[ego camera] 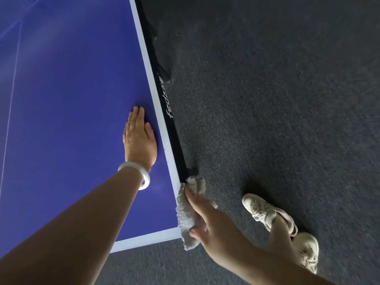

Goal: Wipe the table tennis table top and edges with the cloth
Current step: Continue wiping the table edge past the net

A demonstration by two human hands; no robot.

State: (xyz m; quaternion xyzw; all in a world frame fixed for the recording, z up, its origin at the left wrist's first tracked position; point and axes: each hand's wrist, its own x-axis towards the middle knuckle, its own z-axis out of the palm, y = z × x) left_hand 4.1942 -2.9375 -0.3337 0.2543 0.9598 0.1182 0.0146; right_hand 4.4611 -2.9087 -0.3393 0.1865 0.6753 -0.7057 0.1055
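1. Table tennis table: blue top with white border lines. Its far and left parts run out of frame; only the near right corner shows whole.
2. Side edge: black rail along the right of the table, bearing white lettering that is partly legible. The stretch nearest the corner is hidden behind the cloth.
3. Table leg: dark, slanting under the rail; its upper part is lost in shadow.
4. Cloth: pale grey towelling, bunched, draped over the near right corner and down the side edge. Its underside is hidden.
5. Right hand: fingers and thumb spread apart yet pressed on the cloth, pinning it against the corner; the palm lies over the cloth's right half. Forearm cut off at the bottom border.
6. Left hand: flat, fingers together, palm down on the blue top, just left of the white side line and further away than the cloth. It holds nothing.
7. Bangle: white, on the left wrist.
8. Shoes: pale, laced, on the dark carpet; blurred.
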